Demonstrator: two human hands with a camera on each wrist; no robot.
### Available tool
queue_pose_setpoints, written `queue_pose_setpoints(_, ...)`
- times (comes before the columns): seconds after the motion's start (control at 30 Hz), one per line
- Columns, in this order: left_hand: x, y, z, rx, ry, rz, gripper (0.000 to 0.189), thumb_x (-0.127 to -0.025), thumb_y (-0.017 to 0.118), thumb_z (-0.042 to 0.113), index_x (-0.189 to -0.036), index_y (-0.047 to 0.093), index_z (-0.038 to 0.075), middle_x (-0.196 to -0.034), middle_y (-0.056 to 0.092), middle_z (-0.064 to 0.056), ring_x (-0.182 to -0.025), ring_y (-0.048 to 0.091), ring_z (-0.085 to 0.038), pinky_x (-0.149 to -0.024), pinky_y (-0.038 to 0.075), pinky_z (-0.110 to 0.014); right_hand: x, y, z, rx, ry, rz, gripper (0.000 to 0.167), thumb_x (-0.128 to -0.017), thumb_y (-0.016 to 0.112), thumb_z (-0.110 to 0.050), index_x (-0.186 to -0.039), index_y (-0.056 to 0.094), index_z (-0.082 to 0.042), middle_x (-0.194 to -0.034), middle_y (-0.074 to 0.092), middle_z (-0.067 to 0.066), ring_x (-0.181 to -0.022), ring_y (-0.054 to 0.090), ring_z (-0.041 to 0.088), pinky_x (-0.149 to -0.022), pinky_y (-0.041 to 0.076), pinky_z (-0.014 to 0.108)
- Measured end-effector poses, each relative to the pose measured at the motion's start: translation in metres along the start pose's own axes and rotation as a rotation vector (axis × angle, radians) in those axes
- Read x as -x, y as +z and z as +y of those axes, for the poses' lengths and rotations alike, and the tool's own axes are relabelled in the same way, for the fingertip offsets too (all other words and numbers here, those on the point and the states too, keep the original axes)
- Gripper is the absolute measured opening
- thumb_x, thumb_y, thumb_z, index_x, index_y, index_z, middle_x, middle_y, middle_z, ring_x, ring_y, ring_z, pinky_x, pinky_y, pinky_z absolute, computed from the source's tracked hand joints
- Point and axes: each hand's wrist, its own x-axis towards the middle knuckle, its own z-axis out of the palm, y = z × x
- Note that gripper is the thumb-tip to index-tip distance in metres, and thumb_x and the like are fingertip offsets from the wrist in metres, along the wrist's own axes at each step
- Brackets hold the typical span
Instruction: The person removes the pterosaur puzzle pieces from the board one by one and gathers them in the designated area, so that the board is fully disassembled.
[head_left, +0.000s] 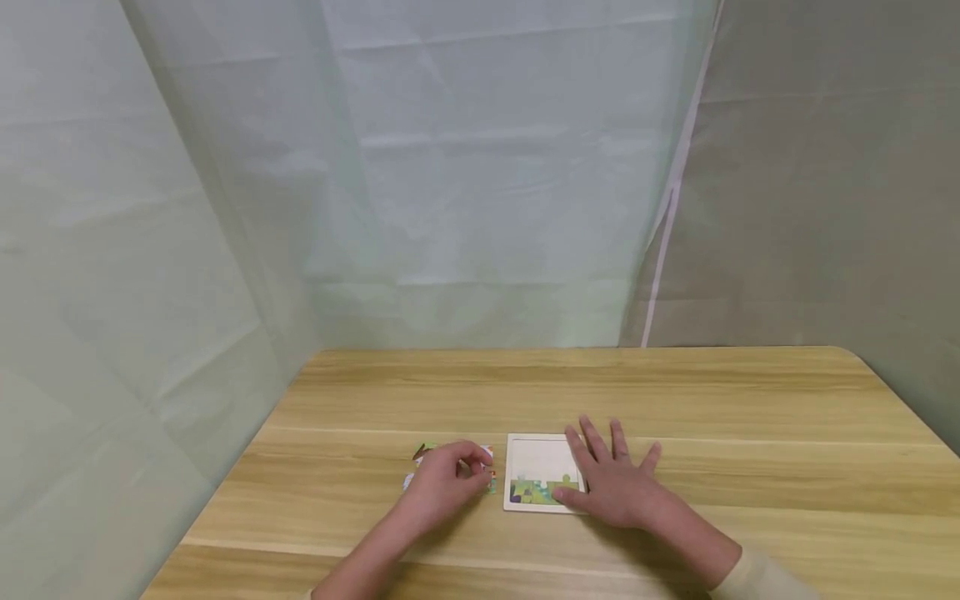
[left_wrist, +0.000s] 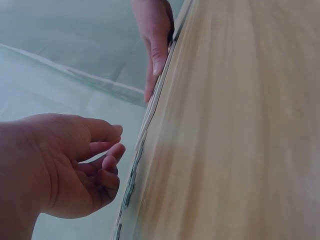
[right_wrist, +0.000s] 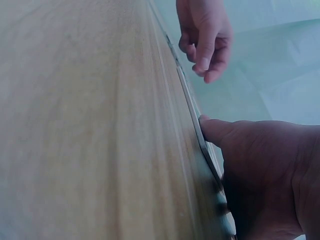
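Observation:
A small square puzzle tray [head_left: 542, 455] with a pale rim lies on the table. Along its near side sit green jigsaw pieces [head_left: 531, 491], fitted together, while the upper part shows bare board. My right hand [head_left: 621, 490] rests on the tray's right side with fingers spread; its thumb touches the green pieces. Left of the tray, loose colourful puzzle pieces [head_left: 422, 450] lie flat, partly hidden under my left hand [head_left: 444, 482]. That hand hovers just above them, fingers loosely bent. In the left wrist view nothing shows between its fingertips [left_wrist: 116, 131].
The wood-grain table [head_left: 600, 392] reaches back to hanging pale fabric [head_left: 487, 183] behind and at the left. A darker grey sheet [head_left: 810, 183] hangs at the right. The table's far corners are rounded.

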Motion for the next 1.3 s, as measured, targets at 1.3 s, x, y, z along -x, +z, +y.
queue_pose_setpoints(1.3,-0.01,0.03,0.024,-0.163,-0.009,-0.174,0.031,-0.076,0.087,0.008,-0.102,0.07,0.008,-0.082,0.054,0.003,-0.075,0.047,-0.01,-0.069,0.043,-0.026,0.004,-0.009,-0.007,0.002,0.015,-0.019,0.097,-0.091,0.053,-0.072,-0.161,0.023,-0.012,-0.167,0.009,0.016,-0.146,0.001,0.056,-0.088,-0.008,0.089)
